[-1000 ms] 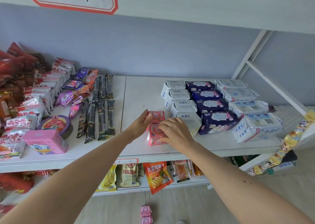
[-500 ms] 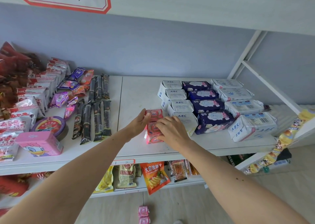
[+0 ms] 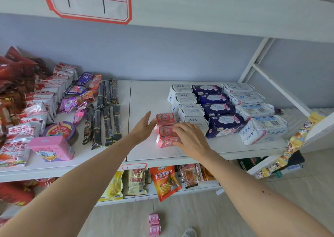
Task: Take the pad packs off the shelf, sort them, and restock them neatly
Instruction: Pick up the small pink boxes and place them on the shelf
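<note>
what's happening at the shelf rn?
A person is restocking pad packs on the white shelf. Both hands are at a short row of pink packs: the right hand rests on the front ones, the left hand is open just beside the row. White ABC packs and dark blue packs already sit in rows to the right.

pink packs (image 3: 165, 128) with a round red-white emblem. white packs (image 3: 191, 109) with blue lettering, navy packs (image 3: 216, 108) with pale cloud print. pink tin (image 3: 52, 147) has a cartoon duck. shelf (image 3: 144, 101) white.
</note>
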Demonstrator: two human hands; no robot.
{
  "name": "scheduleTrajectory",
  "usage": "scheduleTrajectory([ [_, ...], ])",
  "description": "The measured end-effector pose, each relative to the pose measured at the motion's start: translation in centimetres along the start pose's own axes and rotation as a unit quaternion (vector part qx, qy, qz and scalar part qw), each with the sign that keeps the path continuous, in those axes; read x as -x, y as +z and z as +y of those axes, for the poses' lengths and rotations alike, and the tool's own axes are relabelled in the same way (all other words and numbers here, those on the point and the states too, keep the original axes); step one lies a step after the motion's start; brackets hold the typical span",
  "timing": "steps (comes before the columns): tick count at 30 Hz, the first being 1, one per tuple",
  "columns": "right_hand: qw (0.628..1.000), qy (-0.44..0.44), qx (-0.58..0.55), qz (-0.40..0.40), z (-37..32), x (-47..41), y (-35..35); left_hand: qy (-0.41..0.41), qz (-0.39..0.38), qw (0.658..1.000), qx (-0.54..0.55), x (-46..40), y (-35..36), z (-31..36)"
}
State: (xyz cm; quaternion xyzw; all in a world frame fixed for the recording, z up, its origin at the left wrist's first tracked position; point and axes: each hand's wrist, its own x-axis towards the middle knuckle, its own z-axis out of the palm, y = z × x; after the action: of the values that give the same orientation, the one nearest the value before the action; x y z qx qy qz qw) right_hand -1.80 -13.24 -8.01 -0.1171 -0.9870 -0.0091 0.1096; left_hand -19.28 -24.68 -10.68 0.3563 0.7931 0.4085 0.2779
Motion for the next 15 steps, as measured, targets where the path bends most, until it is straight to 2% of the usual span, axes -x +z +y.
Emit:
scheduleTrajectory([
  [6,0.992,0.033,-0.07,0.101,-2.5,3.7,1.1,0.022,0.058,0.995,-0.083,3.0,0.5,-1.2],
  [11,0.986,0.003,-0.103,0.13,-4.0,7.7,2.5,0.098,0.146,0.984,-0.016,7.9,2.8,-1.9],
  [15,0.981,-0.01,-0.136,0.138,-3.8,11.1,4.3,0.116,0.182,0.976,0.009,12.3,5.5,-1.6],
])
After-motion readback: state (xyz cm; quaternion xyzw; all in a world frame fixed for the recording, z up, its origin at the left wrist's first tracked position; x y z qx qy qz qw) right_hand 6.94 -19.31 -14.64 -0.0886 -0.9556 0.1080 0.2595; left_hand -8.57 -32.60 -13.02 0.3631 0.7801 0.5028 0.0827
